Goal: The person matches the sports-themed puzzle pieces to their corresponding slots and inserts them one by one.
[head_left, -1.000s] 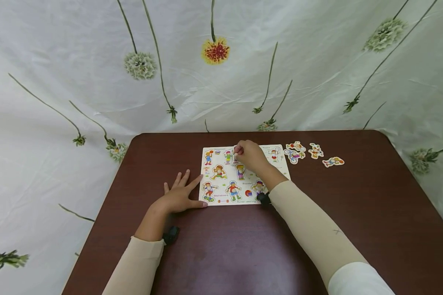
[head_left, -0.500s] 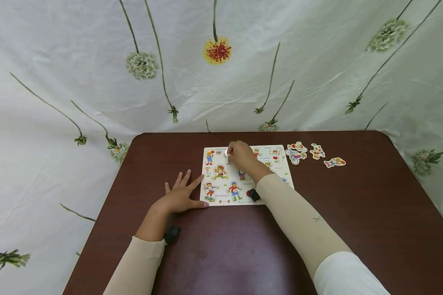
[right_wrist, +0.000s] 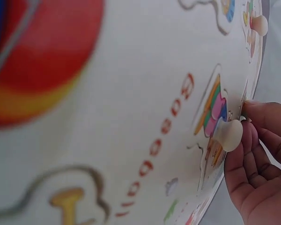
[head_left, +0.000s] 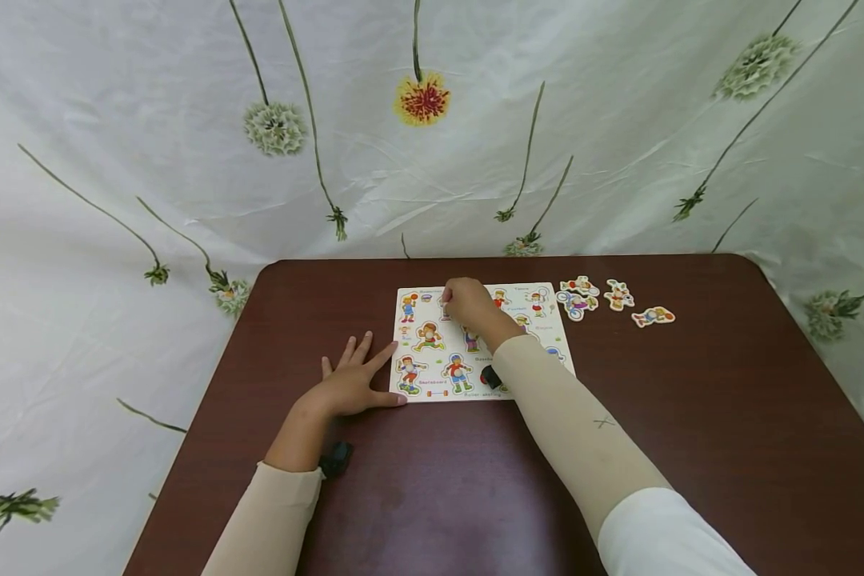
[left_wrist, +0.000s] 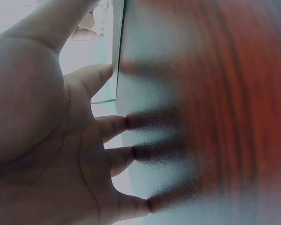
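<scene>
A white knobbed peg puzzle board (head_left: 450, 332) with sports figures lies near the table's far edge. My left hand (head_left: 350, 390) is spread flat on the table, its thumb and index finger touching the board's left edge. Over the top row, my right hand (head_left: 471, 308) pinches a puzzle piece by its small knob, second from the left. In the right wrist view, the thumb and fingers (right_wrist: 267, 115) meet around that knob, mostly hiding the piece. Closer to that camera stands the white knob (right_wrist: 228, 135) of a figure piece set in the board.
Several loose figure pieces lie right of the board, among them a cyclist piece (head_left: 576, 305), a piece (head_left: 619, 295) beside it and one (head_left: 653, 317) farther right. Dark brown table (head_left: 432, 480); a flowered white cloth (head_left: 367, 160) hangs behind it.
My right hand has moved slightly left across the board's top row, then stayed nearly still over the last half second. The left hand keeps its place at the board's edge.
</scene>
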`<state>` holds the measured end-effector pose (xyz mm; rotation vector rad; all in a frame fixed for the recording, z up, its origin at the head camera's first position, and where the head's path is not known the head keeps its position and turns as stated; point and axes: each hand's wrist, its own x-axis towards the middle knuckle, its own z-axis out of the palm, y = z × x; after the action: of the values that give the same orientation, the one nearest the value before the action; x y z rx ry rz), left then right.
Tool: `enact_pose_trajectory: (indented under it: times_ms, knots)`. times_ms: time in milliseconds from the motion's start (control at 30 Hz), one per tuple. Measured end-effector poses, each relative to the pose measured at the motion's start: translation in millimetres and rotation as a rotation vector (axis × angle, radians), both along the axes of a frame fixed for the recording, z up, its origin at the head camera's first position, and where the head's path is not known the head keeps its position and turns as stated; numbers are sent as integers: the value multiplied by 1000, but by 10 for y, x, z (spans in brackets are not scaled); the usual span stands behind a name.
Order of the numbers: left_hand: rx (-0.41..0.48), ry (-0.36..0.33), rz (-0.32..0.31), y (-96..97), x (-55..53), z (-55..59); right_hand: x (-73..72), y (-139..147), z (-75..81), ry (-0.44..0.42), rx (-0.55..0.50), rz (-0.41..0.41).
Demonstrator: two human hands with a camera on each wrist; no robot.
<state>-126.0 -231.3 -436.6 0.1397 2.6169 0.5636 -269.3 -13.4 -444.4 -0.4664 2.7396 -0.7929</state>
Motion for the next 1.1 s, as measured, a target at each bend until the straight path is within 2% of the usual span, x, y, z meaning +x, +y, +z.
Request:
enact_pose_trajectory:
  times_ms: [167,433,800,1100]
  knots:
    - [0,4,-3,-9,-2,-17,38,19,-5,-44,-74,-46]
    - [-9,2,-10,-39,-18,-75,86,178,17,-193,-362,-188]
    - [0,5,-14,-21,-4,-70,136,799,121,-152,-698,-396]
    - [-1,0,-13,-33,-13,-74,139,1333,95,-106,-755,-516]
